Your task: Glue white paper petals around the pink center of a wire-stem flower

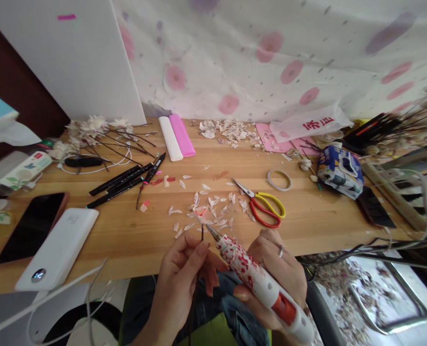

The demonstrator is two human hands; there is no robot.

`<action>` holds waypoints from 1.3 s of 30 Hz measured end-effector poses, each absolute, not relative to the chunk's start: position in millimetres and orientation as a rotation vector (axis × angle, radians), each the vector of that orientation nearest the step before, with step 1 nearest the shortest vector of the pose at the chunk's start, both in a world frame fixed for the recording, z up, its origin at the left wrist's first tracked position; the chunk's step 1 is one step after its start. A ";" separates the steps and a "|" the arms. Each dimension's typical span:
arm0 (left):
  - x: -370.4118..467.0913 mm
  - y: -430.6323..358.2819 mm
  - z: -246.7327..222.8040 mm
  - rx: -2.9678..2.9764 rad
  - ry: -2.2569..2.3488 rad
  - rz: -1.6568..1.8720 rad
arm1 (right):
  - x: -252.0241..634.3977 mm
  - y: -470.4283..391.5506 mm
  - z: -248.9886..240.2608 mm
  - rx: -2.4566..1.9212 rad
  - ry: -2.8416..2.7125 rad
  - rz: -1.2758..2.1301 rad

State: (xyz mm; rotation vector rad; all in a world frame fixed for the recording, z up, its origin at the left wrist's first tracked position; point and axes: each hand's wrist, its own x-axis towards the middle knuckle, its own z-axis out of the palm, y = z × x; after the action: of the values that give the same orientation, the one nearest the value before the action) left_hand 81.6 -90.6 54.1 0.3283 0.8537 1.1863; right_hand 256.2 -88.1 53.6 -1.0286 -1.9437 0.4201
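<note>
On the head view I have the left fingers [196, 256] pinching a dark stem [202, 233], the right fingers [271, 250] gripping a white tool [242, 262] patterned red, its tip [213, 232] beside the stem. Beyond them to the right, a plastic bag [310, 126] bears red characters I can't read; to their left, digits [38, 275] lit on a power bank [60, 247] are illegible. Petals [212, 210] litter the wooden counter [127, 240] ahead; a flowered curtain [213, 62] hangs behind.

Smooth plastic tool [258, 279], wooden tabletop [127, 247]
</note>
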 end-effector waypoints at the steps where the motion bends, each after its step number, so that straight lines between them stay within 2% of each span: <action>1: 81.3 -90.9 54.3 0.327 0.857 1.182 | 255.9 -88.1 53.7 -1.044 -1.950 0.402; 15: 81.5 -93.0 53.7 0.343 0.806 1.169 | 244.6 -80.4 69.5 -1.148 -1.917 0.171; 39: 83.0 -89.3 56.5 0.315 0.811 1.143 | 246.4 -83.1 64.1 -1.099 -1.888 0.301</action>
State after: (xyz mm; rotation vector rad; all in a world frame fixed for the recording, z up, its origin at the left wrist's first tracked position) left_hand 83.0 -89.3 56.5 0.3148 0.8112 1.1431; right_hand 246.4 -83.1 64.1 -1.0991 -1.8877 0.3009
